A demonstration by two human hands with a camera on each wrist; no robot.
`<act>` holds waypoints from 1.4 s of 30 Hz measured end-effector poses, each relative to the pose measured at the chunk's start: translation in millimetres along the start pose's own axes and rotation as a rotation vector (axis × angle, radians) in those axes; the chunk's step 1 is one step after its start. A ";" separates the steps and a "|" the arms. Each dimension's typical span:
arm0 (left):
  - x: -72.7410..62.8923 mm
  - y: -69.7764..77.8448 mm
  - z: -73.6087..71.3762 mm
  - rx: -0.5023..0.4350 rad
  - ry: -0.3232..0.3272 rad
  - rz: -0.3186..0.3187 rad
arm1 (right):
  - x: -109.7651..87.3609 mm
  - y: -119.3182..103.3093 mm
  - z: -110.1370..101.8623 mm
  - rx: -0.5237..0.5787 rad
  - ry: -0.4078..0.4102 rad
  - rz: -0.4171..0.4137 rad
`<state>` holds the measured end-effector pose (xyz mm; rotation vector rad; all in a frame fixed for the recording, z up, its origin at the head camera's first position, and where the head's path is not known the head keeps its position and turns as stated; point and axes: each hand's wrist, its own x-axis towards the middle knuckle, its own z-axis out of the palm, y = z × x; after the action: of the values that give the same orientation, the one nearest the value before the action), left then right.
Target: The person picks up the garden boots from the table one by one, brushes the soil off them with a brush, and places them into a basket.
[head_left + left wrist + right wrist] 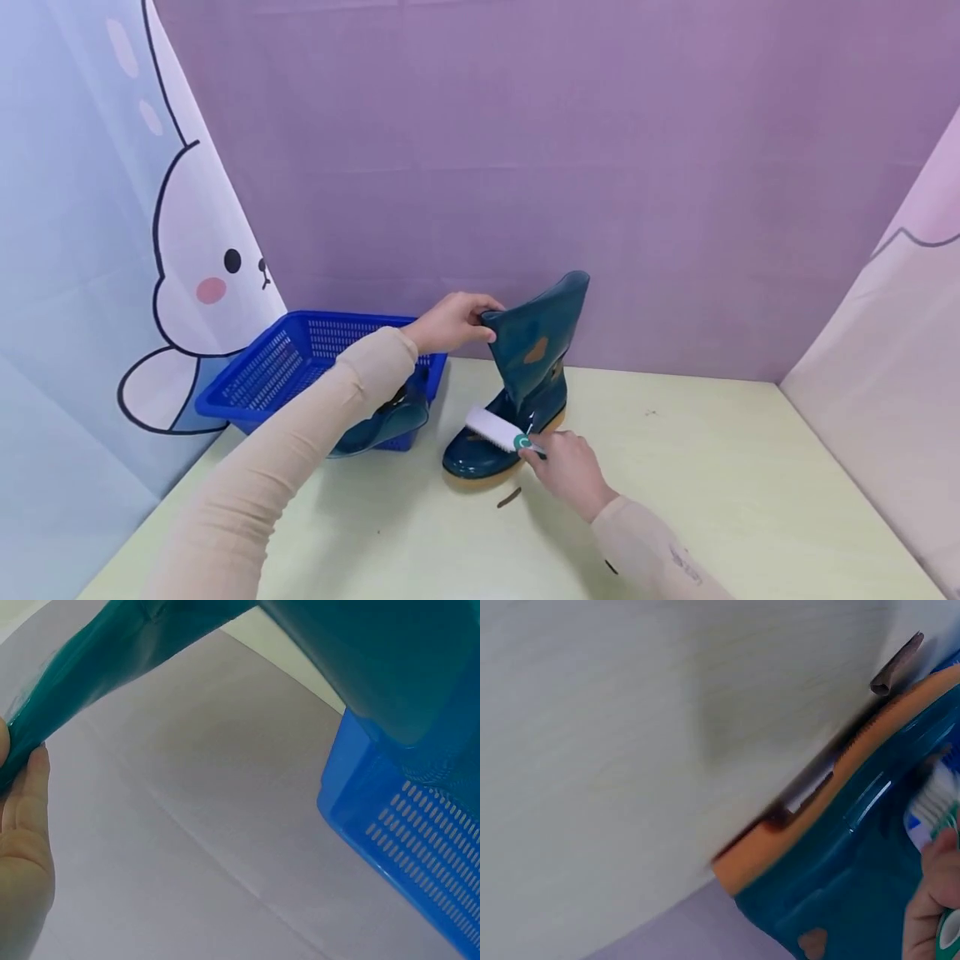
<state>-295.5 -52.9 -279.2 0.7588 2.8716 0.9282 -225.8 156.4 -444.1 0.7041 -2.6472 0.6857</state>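
Note:
A dark teal rubber boot (542,329) with a tan sole stands on the table, its toe pointing toward the front left. My left hand (453,321) pinches the rim of its shaft between thumb and fingers, as the left wrist view shows too. In my right hand (570,471) is the handle of a white and green brush (495,429), its bristles down over the foot of the boot. Brown patches (536,351) mark the shaft and ankle. The right wrist view shows the boot's orange-looking sole (754,859) beside the table.
Behind my left forearm sits a blue perforated basket (247,412). A second teal boot (386,429) leans at its front edge, partly hidden by my sleeve. A thin brown curled strip (509,497) lies before the boot. A purple cloth (562,167) hangs behind the table.

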 end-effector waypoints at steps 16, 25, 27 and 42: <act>4.4 -0.8 1.8 0.021 -0.025 -0.001 | -14.4 13.0 -21.2 -0.057 -0.101 0.080; 6.9 -0.9 -4.0 0.043 -0.014 -0.007 | -13.0 22.1 -33.8 0.100 -0.056 0.170; 6.9 -1.6 -4.3 0.045 -0.012 -0.010 | -8.5 19.9 -35.9 0.147 -0.032 0.193; 3.0 -2.1 -3.8 0.031 -0.010 -0.003 | -2.9 16.9 -5.0 -0.004 -0.047 0.052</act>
<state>-299.8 -55.1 -276.9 0.7584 2.8846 0.8792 -231.5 173.0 -447.3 0.6598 -2.7175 0.6863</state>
